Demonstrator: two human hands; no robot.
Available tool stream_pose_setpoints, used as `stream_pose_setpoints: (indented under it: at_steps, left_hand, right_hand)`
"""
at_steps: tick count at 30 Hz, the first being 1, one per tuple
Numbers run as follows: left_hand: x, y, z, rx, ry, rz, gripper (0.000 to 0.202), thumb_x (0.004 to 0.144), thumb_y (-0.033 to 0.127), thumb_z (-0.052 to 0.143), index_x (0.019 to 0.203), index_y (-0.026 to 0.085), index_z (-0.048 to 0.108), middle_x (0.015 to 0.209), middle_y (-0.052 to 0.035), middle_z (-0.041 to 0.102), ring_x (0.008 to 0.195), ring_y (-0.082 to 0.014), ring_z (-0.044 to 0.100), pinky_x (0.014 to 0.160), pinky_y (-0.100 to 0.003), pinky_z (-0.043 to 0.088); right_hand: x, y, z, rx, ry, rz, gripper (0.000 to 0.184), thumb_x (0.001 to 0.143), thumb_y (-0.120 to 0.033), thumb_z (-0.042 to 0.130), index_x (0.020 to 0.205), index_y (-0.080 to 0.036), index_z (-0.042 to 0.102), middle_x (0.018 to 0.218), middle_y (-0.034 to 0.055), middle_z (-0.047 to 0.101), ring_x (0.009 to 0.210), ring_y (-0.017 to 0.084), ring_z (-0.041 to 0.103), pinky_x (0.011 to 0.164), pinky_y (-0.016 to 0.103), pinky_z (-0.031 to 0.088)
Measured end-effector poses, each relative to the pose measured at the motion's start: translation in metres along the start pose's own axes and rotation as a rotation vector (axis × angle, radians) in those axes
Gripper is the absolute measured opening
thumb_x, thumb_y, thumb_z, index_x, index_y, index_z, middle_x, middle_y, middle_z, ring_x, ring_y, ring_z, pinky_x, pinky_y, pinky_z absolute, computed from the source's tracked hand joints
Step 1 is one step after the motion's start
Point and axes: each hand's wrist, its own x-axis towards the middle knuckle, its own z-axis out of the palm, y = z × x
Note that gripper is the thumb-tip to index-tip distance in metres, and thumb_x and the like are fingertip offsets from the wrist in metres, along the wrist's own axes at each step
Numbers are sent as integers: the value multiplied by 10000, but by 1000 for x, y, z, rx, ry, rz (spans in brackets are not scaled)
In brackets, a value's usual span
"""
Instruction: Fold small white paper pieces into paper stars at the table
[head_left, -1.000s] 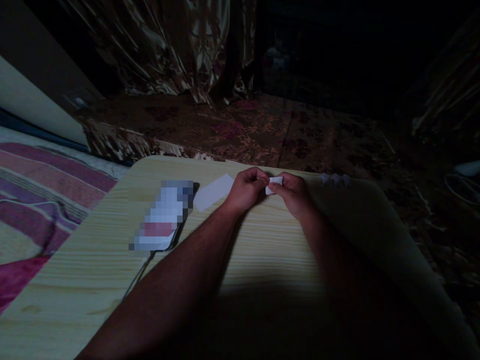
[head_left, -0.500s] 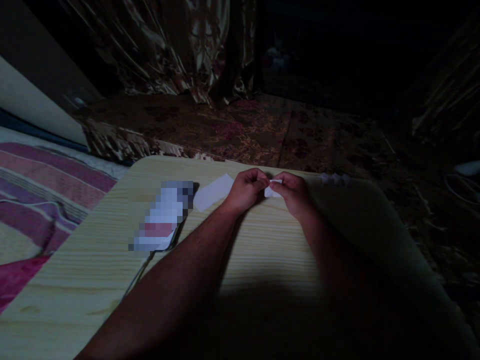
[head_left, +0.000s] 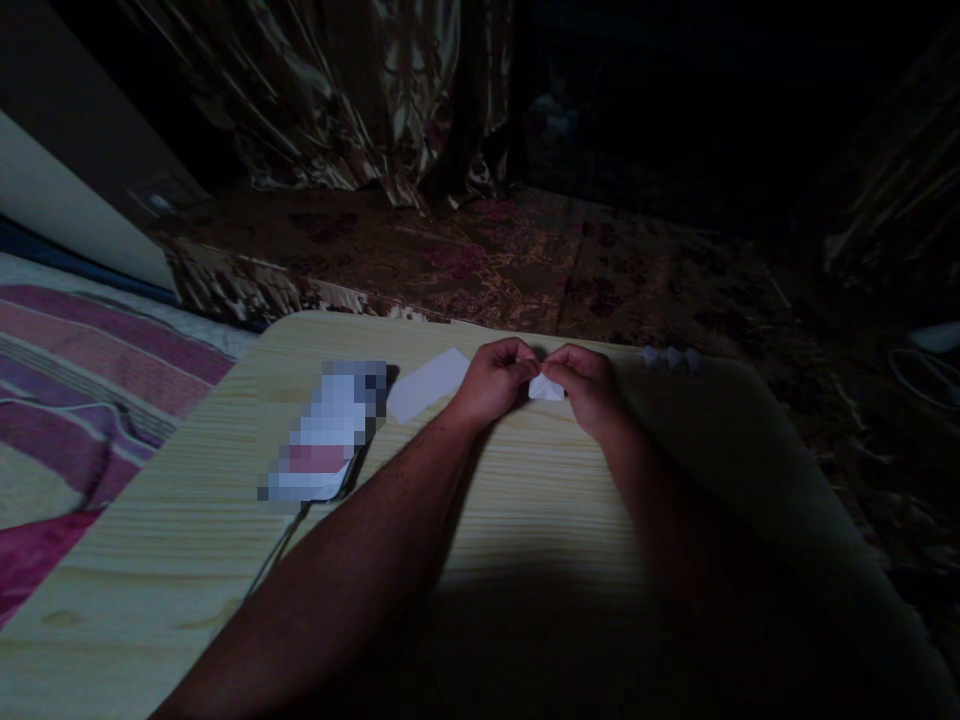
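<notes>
Between my two hands is a small folded piece of white paper (head_left: 547, 387), pinched near its top over the far part of the table. My left hand (head_left: 493, 380) grips it from the left with thumb and forefinger. From the other side, the thumb and fingers of my right hand (head_left: 585, 382) close on it too. A flat strip of white paper (head_left: 429, 385) lies just left of my left hand. Several small folded paper pieces (head_left: 672, 360) stand in a row to the right, near the table's far edge.
On the left of the pale wooden table (head_left: 165, 520) lies a phone (head_left: 326, 430), its screen blurred out, with a cable (head_left: 274, 560) running toward me. A bed with a striped cover (head_left: 82, 400) adjoins at left. Patterned curtains (head_left: 390, 100) hang beyond the table.
The paper between my hands has shifted in shape, now flaring wider below my fingertips. My right fingertips have moved slightly left, closer to my left ones.
</notes>
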Motion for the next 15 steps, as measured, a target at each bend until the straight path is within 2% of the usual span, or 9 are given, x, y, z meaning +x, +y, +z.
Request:
stream_pose_setpoints:
  at_steps: [15]
  left_hand:
    - [0, 1, 1, 6, 10, 10, 120, 704, 267, 643, 683, 162, 590, 548, 39, 515, 495, -85, 396, 507, -233, 318]
  right_hand:
    - [1, 1, 0, -5, 44, 8, 122, 699, -303, 670, 671, -194, 622, 559, -38, 526, 537, 112, 446, 521, 257, 321]
